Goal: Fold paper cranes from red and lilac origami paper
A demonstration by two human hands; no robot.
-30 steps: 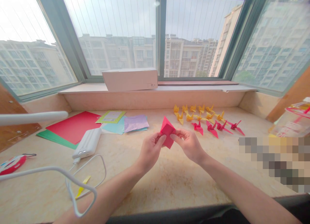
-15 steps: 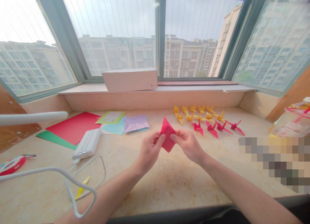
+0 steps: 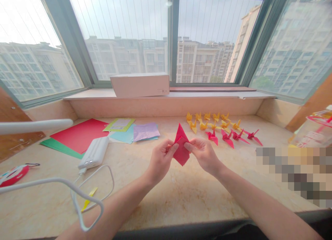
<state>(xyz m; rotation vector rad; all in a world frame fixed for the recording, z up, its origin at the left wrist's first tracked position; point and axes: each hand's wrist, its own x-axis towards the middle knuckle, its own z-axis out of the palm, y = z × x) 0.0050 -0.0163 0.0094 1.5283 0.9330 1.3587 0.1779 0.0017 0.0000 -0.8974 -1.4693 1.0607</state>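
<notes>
A folded red origami paper [image 3: 182,151] is held upright above the counter, its pointed tip facing up and a flap folded over its lower part. My left hand [image 3: 163,157] pinches its left edge between thumb and fingers. On the opposite edge, my right hand [image 3: 203,153] grips it the same way, thumb in front. Beyond the hands to the right stand several red paper cranes [image 3: 227,139], with rows of yellow paper cranes [image 3: 204,125] behind them.
At the left lie red paper sheets [image 3: 77,136], a green sheet [image 3: 62,149], a purple packet [image 3: 146,132] and a white power bank [image 3: 93,151] with a looping cable [image 3: 100,205]. A white box [image 3: 140,86] rests on the sill. A plastic cup [image 3: 312,131] stands right.
The red paper has tilted slightly, and its upper point stands out more above the front flap. Both hands keep hold and have shifted a little to the right.
</notes>
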